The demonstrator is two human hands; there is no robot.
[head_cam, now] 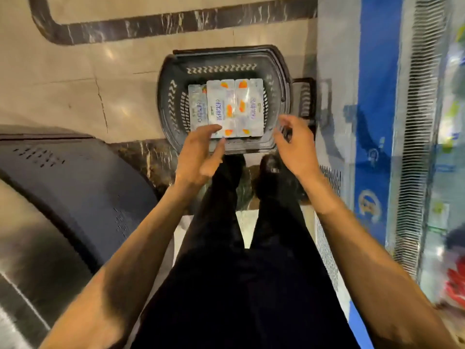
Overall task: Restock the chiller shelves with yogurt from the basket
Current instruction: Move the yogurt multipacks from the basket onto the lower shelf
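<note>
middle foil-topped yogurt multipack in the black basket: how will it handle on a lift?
The middle foil-lidded yogurt multipack is long and flat, so it probably sags or flexes if lifted by one end. Its shiny foil top looks puncture-prone under fingertips. It lies tight between neighbouring packs in the black plastic basket, so expect some drag.

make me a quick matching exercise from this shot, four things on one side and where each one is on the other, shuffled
Things:
1. yogurt packs
2. basket
3. left hand
4. right hand

Places:
A. over the basket's near right rim, fingers spread, holding nothing
B. on the tiled floor, just ahead of the person's shoes
C. lying flat side by side inside the basket
D. fingertips at the near edge of the packs, nothing lifted yet

Pairs: 1-C, 2-B, 3-D, 4-A
</note>
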